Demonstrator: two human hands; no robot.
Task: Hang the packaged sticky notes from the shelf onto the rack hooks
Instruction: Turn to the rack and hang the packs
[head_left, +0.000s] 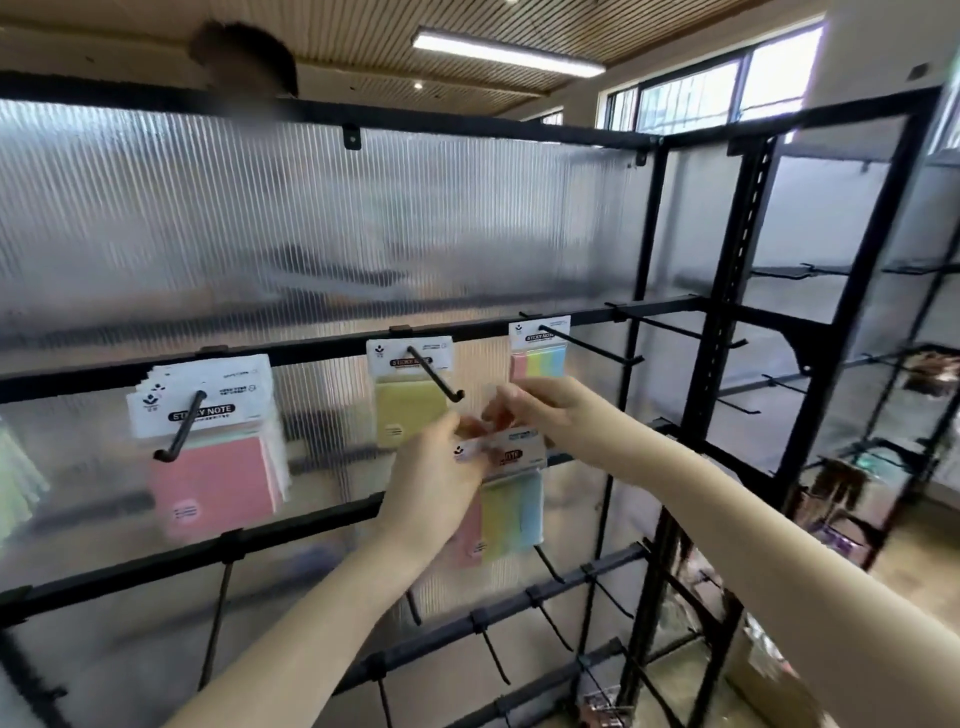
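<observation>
Currently a multicolour striped sticky-note pack (511, 499) is held in mid-air in front of the rack, below and between two hooks, not yet on any hook. Left hand (434, 480) grips the pack's white header card at its left end, fingers curled round it. Right hand (535, 402) pinches at the top edge of the header, fingertips narrow; exact contact is blurred, so whether it holds the card or only steadies the hang hole is hard to tell.

Done so far, judging from the rack: a matching striped pack (539, 347) hangs at the back of the right hook (592, 345), a yellow pack (410, 389) hangs on the middle hook (435, 375), and a thick bunch of pink packs (213, 441) fills the left hook (179, 431). A pale green pack (15, 483) shows at the far left edge, its hook out of view.

Left to do: thread the held pack's hole onto a hook, probably the right hook given the matching colours. The source shelf is not in view, so how many packs remain cannot be told. Lower crossbar hooks (550, 564) look bare, as do the pegs (675, 327) further right. Ribbed translucent panel (311, 218) backs the rack; black shelving frame (737, 312) stands to the right.
</observation>
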